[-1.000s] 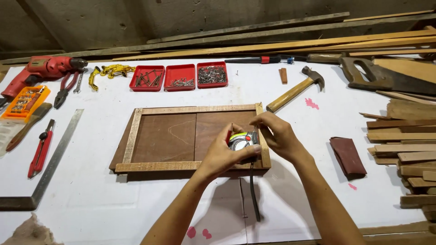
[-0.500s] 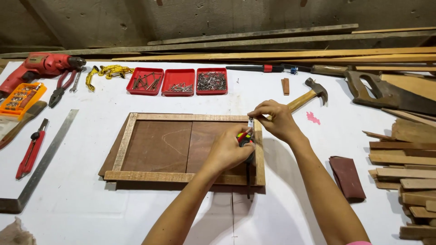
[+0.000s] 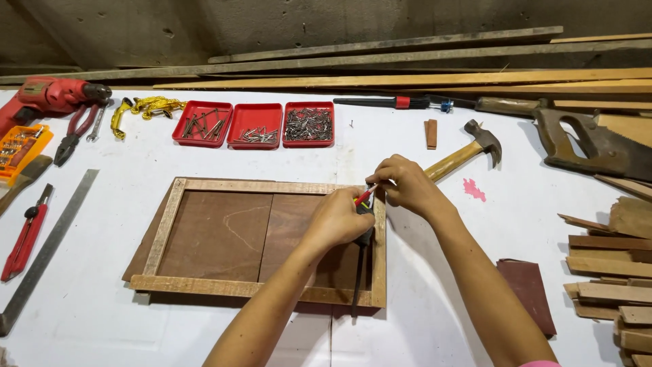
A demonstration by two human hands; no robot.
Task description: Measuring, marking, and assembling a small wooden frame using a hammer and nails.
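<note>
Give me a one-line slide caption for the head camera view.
Both hands, left hand and right hand, work a small tool at the wooden frame corner.

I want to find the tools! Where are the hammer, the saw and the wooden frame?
hammer [image 3: 483,141], head view, on its metal head.
saw [image 3: 614,155], head view, on its blade.
wooden frame [image 3: 261,186], head view, on its top rail.

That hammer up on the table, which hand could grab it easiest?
Probably the right hand. It sits at the wooden frame's top right corner, close beside the hammer's wooden handle. The left hand lies farther away and its fingers already grip a dark tool.
</note>
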